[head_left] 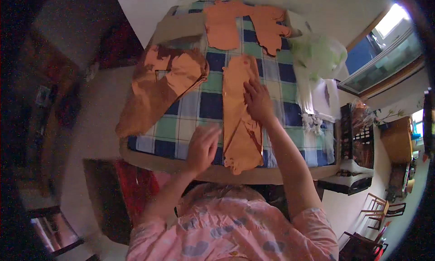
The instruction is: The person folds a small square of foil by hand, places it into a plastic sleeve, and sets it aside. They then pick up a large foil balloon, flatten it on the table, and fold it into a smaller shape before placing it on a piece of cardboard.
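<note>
A long folded piece of shiny copper-orange sheet [235, 93], paper or foil by its look, lies lengthwise in front of me on a checked cloth. Its lower part has diagonal folds, and its near end has a scalloped edge. My right hand [259, 101] rests on its right side with the fingers stretched out and apart. Just left of its lower half is my left hand [203, 147], smeared by motion, its fingertips close to the sheet's edge. To the left lies a larger crumpled copper sheet [158, 86]. Flat orange cut shapes [222, 27] lie at the far side.
The blue, green and white checked cloth [181, 147] covers the table. A pale green-white plastic bag [319, 57] sits at the far right, with white tassel-like strands below. Beyond the right edge stands a black crate [360, 138]; wooden chairs [383, 209] are farther off.
</note>
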Tool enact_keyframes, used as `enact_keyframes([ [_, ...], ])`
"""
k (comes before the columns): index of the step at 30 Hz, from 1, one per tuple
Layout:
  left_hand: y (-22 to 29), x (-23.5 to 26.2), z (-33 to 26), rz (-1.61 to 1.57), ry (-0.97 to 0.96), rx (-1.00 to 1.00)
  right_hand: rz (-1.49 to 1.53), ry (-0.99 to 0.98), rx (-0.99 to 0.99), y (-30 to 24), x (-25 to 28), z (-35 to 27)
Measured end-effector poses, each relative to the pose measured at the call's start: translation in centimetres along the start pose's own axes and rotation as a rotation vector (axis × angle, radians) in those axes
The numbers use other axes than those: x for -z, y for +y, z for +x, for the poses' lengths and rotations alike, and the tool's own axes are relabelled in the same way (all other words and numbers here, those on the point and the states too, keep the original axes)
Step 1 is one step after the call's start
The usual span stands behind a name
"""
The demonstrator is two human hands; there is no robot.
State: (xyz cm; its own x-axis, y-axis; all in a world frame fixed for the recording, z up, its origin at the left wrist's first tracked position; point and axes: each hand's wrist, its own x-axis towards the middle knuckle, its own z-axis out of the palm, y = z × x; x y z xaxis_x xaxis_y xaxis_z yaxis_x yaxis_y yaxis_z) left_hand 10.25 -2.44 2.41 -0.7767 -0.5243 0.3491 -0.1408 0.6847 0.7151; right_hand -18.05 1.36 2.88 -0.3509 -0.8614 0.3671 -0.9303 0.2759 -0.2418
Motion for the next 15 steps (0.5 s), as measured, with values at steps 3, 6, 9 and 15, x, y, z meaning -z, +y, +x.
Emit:
enact_keyframes([
  [3, -2.8, -2.0, 7.3, 0.236, 0.004, -0.095, 0.034, -0.125, -0.074, -0.4, 0.3, 0.1],
  [6, -6.7, -4.7, 11.4, 0.364, 0.015, -0.153, 0.020, -0.023, 0.009, -0.2, -0.8, -0.7],
  [9, -7.5, -4.8, 15.4, 0.257, -0.186, 0.072, 0.039, 0.013, 0.016, 0.7, -1.5, -0.9],
  [15, -7.3, -4.6, 16.1, 0.334, -0.118, 0.007, 0.060, 0.061, 0.012, -0.2, -0.8, -0.5],
])
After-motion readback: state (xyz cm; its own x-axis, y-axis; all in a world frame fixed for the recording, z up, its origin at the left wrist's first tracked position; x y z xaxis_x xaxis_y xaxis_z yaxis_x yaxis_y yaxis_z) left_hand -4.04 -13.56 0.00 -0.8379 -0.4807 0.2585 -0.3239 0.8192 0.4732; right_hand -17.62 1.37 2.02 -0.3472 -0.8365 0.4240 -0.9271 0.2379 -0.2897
